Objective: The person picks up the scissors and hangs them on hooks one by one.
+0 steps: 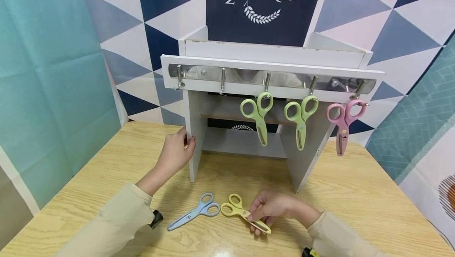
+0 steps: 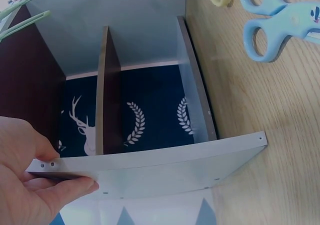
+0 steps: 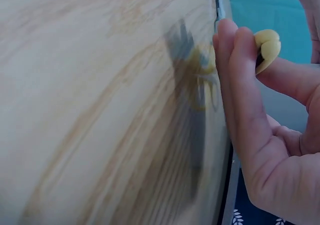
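At the front of the table my right hand (image 1: 271, 207) pinches yellow scissors (image 1: 235, 205) by the blade end, thumb on top and fingers beneath. In the right wrist view the yellow blade tip (image 3: 270, 47) pokes out between thumb and fingers. My left hand (image 1: 176, 150) grips the front edge of the white shelf's left side panel (image 1: 195, 142), thumb on one face and fingers round the other, as the left wrist view also shows. Blue scissors (image 1: 193, 212) lie on the table just left of the yellow pair, handles toward it.
A metal hook rail (image 1: 245, 77) runs across the shelf's top front. Two green scissors (image 1: 261, 120) (image 1: 300, 124) and pink scissors (image 1: 343, 126) hang from its right-hand hooks; two hooks (image 1: 222, 81) (image 1: 179, 76) at the left hold nothing. Patterned cloth (image 1: 142, 31) hangs behind.
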A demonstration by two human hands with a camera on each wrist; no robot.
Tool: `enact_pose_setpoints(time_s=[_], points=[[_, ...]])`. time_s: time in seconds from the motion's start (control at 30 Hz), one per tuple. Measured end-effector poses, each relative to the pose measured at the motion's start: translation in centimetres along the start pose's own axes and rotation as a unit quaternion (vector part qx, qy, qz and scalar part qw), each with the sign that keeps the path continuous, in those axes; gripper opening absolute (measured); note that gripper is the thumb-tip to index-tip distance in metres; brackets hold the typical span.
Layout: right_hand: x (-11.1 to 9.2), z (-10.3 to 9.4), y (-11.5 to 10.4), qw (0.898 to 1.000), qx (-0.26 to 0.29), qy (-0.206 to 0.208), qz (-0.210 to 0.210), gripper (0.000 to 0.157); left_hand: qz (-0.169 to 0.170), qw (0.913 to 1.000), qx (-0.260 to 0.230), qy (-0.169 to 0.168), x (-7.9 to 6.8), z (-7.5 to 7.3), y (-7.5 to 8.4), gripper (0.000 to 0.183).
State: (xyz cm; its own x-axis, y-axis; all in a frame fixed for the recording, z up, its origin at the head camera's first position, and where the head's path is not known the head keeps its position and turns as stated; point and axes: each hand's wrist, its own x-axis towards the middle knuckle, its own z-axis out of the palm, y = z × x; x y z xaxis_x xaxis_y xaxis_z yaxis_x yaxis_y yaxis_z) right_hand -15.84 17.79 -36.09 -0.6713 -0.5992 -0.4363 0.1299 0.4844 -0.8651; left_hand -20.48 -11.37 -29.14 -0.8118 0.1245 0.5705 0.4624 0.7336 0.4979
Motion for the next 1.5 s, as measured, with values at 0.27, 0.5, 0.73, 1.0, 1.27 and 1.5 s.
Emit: enact_pose_setpoints(time_s=[0.27, 0.5, 0.73, 1.0, 1.27, 1.5], points=[[-0.5, 0.4, -1.0, 0.999, 0.035, 0.008, -0.013, 0.018, -0.005, 1.0000, 0.000, -0.006, -0.2, 0.1, 0.0, 0.013], [-0.9, 0.8, -2.1, 0.998, 0.018, 0.029, -0.055, 0.023, -0.001, 1.0000, 0.000, -0.001, 0.0, 0.0, 0.0, 0.014], [-1.0, 1.1, -2.9, 0.994, -0.015, 0.071, -0.077, 0.022, 0.005, 1.0000, 0.001, 0.000, 0.0, 0.0, 0.0, 0.012], [-1.0, 1.5, -4.0, 0.977, -0.114, 0.133, -0.121, 0.020, 0.005, 1.0000, -0.003, 0.003, 0.0, 0.0, 0.0, 0.013], [-1.2, 1.6, -5.4, 0.965, -0.139, 0.169, -0.141, 0.021, 0.010, 0.9999, 0.002, 0.009, 0.2, 0.2, -0.1, 0.014], [-1.3, 1.8, -6.7, 0.961, -0.134, 0.193, -0.144, 0.026, 0.015, 0.9997, 0.006, 0.020, 0.1, 0.3, -0.2, 0.013]])
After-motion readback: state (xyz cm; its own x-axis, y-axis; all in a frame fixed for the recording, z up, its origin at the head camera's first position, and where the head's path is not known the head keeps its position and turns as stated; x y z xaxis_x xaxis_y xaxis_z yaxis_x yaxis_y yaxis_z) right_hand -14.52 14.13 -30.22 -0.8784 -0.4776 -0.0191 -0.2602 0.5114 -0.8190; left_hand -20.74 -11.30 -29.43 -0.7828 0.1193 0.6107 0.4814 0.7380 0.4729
